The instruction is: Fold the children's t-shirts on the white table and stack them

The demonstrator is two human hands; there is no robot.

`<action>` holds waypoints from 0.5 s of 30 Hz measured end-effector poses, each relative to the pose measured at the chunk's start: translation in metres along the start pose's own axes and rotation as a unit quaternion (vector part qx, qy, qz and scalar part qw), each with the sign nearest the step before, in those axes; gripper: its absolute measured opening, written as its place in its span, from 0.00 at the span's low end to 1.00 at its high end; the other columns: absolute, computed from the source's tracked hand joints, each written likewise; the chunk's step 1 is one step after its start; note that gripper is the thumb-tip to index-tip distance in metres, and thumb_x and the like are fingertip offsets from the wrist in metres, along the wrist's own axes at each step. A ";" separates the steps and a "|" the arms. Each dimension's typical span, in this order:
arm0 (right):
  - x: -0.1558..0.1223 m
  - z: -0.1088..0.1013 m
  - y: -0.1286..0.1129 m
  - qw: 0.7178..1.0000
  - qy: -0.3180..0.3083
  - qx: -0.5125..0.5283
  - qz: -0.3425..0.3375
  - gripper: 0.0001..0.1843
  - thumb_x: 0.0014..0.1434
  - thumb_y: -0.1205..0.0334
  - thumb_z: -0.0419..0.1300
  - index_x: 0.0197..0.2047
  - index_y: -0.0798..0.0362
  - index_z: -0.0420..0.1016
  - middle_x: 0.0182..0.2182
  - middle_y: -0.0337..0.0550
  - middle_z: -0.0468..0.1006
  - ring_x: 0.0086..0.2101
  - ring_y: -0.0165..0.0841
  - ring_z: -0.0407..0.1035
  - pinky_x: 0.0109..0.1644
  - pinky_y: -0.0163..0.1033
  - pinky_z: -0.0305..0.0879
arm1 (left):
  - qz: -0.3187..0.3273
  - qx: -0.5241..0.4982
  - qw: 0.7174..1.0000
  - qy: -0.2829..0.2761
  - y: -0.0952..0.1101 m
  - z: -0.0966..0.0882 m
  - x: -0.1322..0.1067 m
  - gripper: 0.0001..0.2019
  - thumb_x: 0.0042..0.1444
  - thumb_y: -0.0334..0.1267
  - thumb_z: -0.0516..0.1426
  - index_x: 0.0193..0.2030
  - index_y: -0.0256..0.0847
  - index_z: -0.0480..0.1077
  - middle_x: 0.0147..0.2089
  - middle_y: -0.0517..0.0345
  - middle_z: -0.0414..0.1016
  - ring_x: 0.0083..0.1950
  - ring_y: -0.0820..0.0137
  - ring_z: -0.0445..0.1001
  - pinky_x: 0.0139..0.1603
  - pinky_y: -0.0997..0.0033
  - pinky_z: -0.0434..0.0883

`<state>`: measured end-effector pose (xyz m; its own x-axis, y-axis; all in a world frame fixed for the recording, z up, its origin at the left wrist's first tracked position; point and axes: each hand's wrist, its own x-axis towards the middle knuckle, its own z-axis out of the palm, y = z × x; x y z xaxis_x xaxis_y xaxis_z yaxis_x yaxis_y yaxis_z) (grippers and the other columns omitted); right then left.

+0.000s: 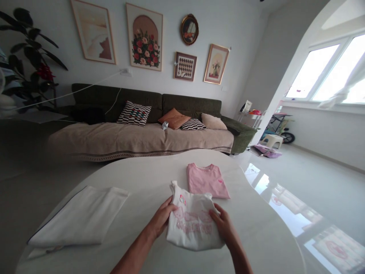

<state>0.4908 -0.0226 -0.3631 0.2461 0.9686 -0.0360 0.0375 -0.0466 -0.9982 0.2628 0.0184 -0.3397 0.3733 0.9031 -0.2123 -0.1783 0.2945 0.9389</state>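
A folded white T-shirt with a pink printed picture and lettering is held up over the table, its neckline toward the far side. My left hand grips its left edge, thumb on the front. On the opposite edge my right hand is closed the same way, and the fingers behind the cloth are hidden. Just beyond the white shirt lies a neatly folded pink T-shirt, partly overlapped by it in view. Off to the left, a folded white garment with a dark edge line rests flat.
Everything lies on a white table with rounded edges. Behind it stands a green sofa with a beige cover and several cushions. A plant is at the far left; a white stool and a purple item are on the floor at right.
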 end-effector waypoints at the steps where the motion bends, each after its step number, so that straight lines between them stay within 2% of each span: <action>1: 0.018 -0.012 -0.007 1.000 0.001 -0.005 -0.004 0.30 0.42 0.48 0.60 0.45 0.60 0.68 0.23 0.43 0.76 0.22 0.34 0.68 0.24 0.36 0.64 | 0.016 0.006 1.000 -0.002 0.005 0.010 0.022 0.30 0.43 0.37 0.53 0.57 0.41 0.59 0.37 0.56 0.74 0.33 0.68 0.73 0.32 0.72 0.69; 4: 0.076 -0.045 -0.023 0.998 0.012 -0.037 -0.041 0.32 0.43 0.50 0.59 0.49 0.60 0.65 0.26 0.43 0.76 0.25 0.33 0.68 0.27 0.36 0.65 | 0.072 0.024 0.997 -0.011 0.018 0.036 0.091 0.30 0.44 0.36 0.53 0.58 0.40 0.58 0.37 0.56 0.74 0.34 0.70 0.72 0.33 0.73 0.69; 8: 0.147 -0.074 -0.022 0.983 0.053 -0.163 -0.071 0.33 0.48 0.52 0.51 0.55 0.60 0.59 0.24 0.40 0.75 0.24 0.31 0.67 0.27 0.35 0.64 | 0.099 0.104 0.988 0.056 0.017 0.058 0.168 0.27 0.47 0.32 0.51 0.58 0.40 0.58 0.43 0.56 0.74 0.39 0.71 0.72 0.40 0.74 0.68; 11: 0.179 -0.085 0.000 0.967 0.085 -0.236 -0.047 0.32 0.47 0.58 0.49 0.56 0.62 0.58 0.18 0.35 0.70 0.20 0.30 0.64 0.25 0.34 0.61 | 0.081 0.140 0.982 0.093 -0.006 0.062 0.199 0.28 0.47 0.31 0.52 0.58 0.39 0.57 0.46 0.53 0.73 0.43 0.68 0.72 0.42 0.73 0.67; 13: 0.188 -0.089 0.018 0.958 0.096 -0.269 -0.033 0.32 0.44 0.63 0.50 0.55 0.62 0.61 0.16 0.33 0.68 0.19 0.29 0.63 0.25 0.34 0.60 | 0.071 0.166 0.978 0.107 -0.025 0.061 0.208 0.29 0.46 0.30 0.54 0.58 0.37 0.57 0.46 0.51 0.73 0.44 0.66 0.71 0.43 0.71 0.67; 15: 0.192 -0.093 0.031 0.947 0.102 -0.303 -0.030 0.32 0.42 0.66 0.50 0.54 0.57 0.63 0.19 0.33 0.70 0.21 0.29 0.65 0.28 0.34 0.61 | 0.070 0.192 0.972 0.119 -0.041 0.058 0.213 0.30 0.46 0.29 0.54 0.58 0.37 0.56 0.47 0.50 0.72 0.45 0.66 0.71 0.45 0.71 0.66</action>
<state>0.6288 0.1393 -0.3962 0.4066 0.9090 0.0915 0.5913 -0.1855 -0.7848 0.4022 0.1804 -0.4075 0.1404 0.9861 -0.0891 0.1573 0.0667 0.9853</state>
